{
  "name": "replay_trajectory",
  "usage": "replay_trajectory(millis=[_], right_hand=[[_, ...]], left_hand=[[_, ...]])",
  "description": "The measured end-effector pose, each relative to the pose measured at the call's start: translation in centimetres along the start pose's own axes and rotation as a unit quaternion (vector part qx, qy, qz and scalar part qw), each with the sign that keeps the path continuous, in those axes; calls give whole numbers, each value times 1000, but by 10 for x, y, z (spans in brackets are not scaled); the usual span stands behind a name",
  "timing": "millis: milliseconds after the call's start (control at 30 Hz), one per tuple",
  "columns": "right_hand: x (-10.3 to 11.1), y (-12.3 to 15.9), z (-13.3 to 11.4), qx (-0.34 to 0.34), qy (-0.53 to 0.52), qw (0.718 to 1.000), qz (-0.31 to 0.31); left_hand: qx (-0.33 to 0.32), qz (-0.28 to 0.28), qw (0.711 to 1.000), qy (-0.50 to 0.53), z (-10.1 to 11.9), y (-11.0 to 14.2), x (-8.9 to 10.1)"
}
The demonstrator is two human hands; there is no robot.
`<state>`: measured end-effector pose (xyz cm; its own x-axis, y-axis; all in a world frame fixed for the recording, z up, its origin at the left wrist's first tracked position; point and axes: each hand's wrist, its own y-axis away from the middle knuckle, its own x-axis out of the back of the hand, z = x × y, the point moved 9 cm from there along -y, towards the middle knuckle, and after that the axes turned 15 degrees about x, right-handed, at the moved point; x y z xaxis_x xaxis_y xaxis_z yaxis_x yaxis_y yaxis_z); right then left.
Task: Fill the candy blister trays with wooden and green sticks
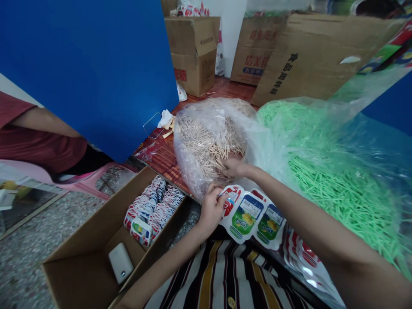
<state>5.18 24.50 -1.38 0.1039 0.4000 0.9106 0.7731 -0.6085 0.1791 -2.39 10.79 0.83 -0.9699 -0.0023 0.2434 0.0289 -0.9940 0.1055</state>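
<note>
The left hand point(211, 210) is pinching the left end of flat, glossy, red and blue-green printed packets point(247, 218) between thumb and fingers; the right hand point(234, 167) is touching thin beige sticks point(206, 148), its fingertips' grip staying unclear among them.

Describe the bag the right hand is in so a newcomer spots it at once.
Find the red-brown table beside the big blue panel. On it, in front of the cardboard boxes, bulges a clear plastic bag with the right hand in it. Its thin sticks are beige; those in the neighbouring bag are bright green.
</note>
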Motion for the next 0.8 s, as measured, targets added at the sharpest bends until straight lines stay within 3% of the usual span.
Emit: replay_trajectory(millis=[167,400,567,800], right_hand=[[12,19,14,-6,-58,991,120],[7,31,25,-27,-146,960,237],[2,37,33,-64,-233,927,288],[-9,37,36,-115,-382,866,301]], left_hand=[[0,-2,1000,17,-1,-3,1],[7,-7,1000,20,-2,-5,0],[19,-5,999,30,-3,-7,1],[134,-44,982,126,-27,-7,-7]])
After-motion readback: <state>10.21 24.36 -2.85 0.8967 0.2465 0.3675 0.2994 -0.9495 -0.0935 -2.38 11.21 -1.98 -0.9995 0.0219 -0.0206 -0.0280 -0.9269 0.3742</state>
